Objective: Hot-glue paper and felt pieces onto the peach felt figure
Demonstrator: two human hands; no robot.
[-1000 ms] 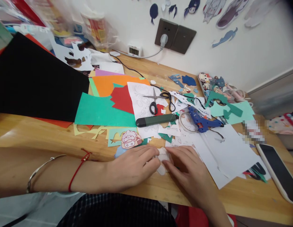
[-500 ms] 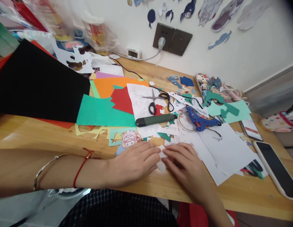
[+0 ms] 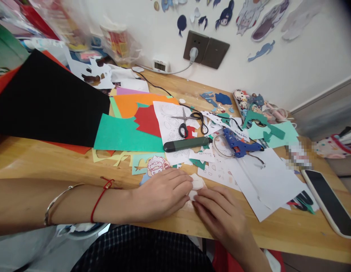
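Observation:
At the front of the wooden table, my left hand [image 3: 161, 194] rests palm down, its fingers together and fingertips pressed on a white paper cutout [image 3: 197, 182]. My right hand [image 3: 223, 209] reaches in from the right, with its fingers closed at the lower right edge of the same cutout. A smaller rounded white piece [image 3: 192, 195] shows between the hands, partly covered by my fingers. Just above my left hand lies a printed cartoon cutout [image 3: 156, 165] on blue and mint paper. The thumbs are mostly hidden.
Beyond the hands lie a dark green cutter [image 3: 188, 144], black-handled scissors [image 3: 183, 129], a blue glue gun [image 3: 240, 143] and white sheets [image 3: 267, 181]. Coloured sheets, including a black one [image 3: 50, 105], spread leftward. A phone [image 3: 330, 202] lies at the right edge.
My right hand has shifted slightly down and away from my left, so more of the white cutout shows. The smaller white piece is now more covered. The left hand has hardly moved.

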